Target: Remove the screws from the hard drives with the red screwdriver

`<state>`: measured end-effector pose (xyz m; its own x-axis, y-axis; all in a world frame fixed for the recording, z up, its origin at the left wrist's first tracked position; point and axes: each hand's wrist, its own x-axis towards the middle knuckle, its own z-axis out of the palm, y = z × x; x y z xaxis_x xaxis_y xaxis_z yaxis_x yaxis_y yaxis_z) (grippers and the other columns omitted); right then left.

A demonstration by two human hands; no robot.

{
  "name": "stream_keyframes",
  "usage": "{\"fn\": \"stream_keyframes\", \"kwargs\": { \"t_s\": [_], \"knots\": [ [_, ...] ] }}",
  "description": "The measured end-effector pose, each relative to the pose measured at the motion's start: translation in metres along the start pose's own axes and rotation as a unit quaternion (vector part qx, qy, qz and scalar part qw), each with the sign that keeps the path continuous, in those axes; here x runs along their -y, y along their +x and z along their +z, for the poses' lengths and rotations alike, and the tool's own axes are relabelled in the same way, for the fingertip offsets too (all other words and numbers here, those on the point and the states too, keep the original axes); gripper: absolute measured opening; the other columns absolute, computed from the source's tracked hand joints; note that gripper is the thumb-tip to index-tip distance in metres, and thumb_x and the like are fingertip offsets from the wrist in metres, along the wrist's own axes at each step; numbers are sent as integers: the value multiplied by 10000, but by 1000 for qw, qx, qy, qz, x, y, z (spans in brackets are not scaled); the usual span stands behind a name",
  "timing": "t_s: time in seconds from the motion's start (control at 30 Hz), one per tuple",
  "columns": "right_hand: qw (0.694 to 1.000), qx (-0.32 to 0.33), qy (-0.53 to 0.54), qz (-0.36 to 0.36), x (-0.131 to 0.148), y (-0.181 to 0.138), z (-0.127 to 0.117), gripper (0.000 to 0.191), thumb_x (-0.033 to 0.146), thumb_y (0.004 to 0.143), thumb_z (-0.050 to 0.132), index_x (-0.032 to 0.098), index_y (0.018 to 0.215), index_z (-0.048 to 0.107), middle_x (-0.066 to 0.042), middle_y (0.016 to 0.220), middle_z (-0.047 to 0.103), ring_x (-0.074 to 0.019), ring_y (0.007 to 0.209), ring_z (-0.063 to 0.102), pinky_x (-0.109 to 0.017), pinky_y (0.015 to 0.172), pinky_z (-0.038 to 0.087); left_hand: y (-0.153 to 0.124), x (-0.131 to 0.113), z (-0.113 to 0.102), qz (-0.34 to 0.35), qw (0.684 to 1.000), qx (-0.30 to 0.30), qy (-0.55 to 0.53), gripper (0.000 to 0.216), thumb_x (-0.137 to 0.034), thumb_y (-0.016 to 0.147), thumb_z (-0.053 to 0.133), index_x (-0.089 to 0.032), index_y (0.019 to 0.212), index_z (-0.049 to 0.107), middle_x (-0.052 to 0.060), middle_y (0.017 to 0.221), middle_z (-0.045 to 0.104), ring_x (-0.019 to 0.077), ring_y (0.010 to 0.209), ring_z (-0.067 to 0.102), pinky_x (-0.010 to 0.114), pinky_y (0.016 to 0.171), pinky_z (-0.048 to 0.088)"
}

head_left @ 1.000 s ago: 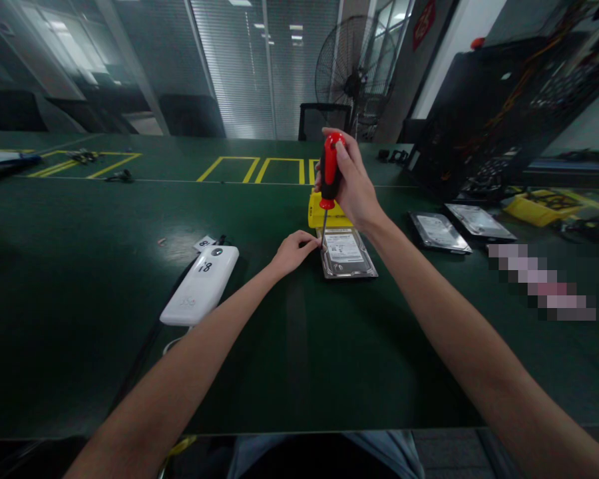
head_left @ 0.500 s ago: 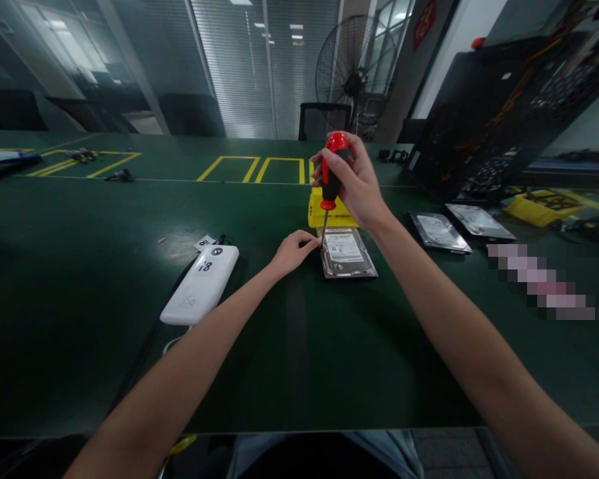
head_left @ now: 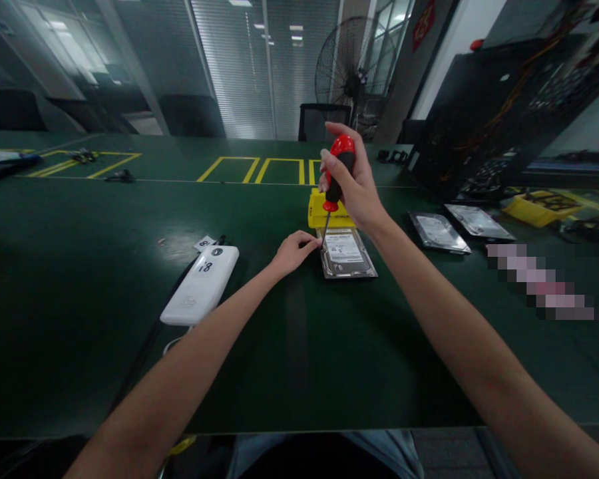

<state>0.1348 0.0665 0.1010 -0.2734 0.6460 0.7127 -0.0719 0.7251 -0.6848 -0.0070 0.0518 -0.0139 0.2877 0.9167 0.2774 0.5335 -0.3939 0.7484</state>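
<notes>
A silver hard drive (head_left: 348,255) lies flat on the dark green table (head_left: 299,346), straight ahead of me. My right hand (head_left: 357,183) is closed round the red and black handle of a screwdriver (head_left: 335,174), held nearly upright with its thin shaft reaching down to the drive's near left corner. My left hand (head_left: 293,251) rests on the table at that same corner, fingers pinched together by the shaft's tip. What the fingers pinch is too small to make out.
A yellow box (head_left: 324,214) stands just behind the drive. A white power bank (head_left: 200,285) with a cable lies to the left. Two more hard drives (head_left: 438,231) lie to the right, before a black rack of cables (head_left: 499,113). A fan (head_left: 352,70) stands at the back.
My right hand has turned on the screwdriver handle and the handle's top has tilted slightly right. My left hand and the drive have stayed put.
</notes>
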Motion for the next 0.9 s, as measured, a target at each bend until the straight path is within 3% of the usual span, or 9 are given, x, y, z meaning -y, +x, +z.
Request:
{"fn": "stream_keyframes", "kwargs": {
  "t_s": [0.57, 0.77, 0.9],
  "knots": [
    [999, -4, 51, -8, -11, 2, -1, 327, 516, 848, 524, 288, 1074, 461, 3, 876, 537, -104, 613, 545, -308, 654, 522, -1, -1, -1, 0, 1000, -2, -2, 247, -324, 896, 511, -170, 820, 689, 56, 963, 658, 198, 964, 591, 343, 847, 445],
    [997, 11, 72, -4, -13, 4, -1, 390, 574, 880, 400, 292, 1144, 454, -23, 906, 572, -143, 665, 579, -341, 642, 522, -1, -3, -1, -11, 1000, -3, -2, 235, -315, 893, 519, -169, 812, 685, 52, 953, 656, 191, 953, 593, 341, 853, 447],
    [997, 5, 75, 2, -16, 5, 0, 406, 579, 865, 434, 298, 1156, 456, -25, 936, 569, -159, 754, 604, -339, 650, 531, -1, -2, 0, -5, 1000, -7, -7, 236, -306, 892, 523, -162, 799, 684, 53, 919, 658, 185, 933, 599, 330, 847, 452]
  ]
}}
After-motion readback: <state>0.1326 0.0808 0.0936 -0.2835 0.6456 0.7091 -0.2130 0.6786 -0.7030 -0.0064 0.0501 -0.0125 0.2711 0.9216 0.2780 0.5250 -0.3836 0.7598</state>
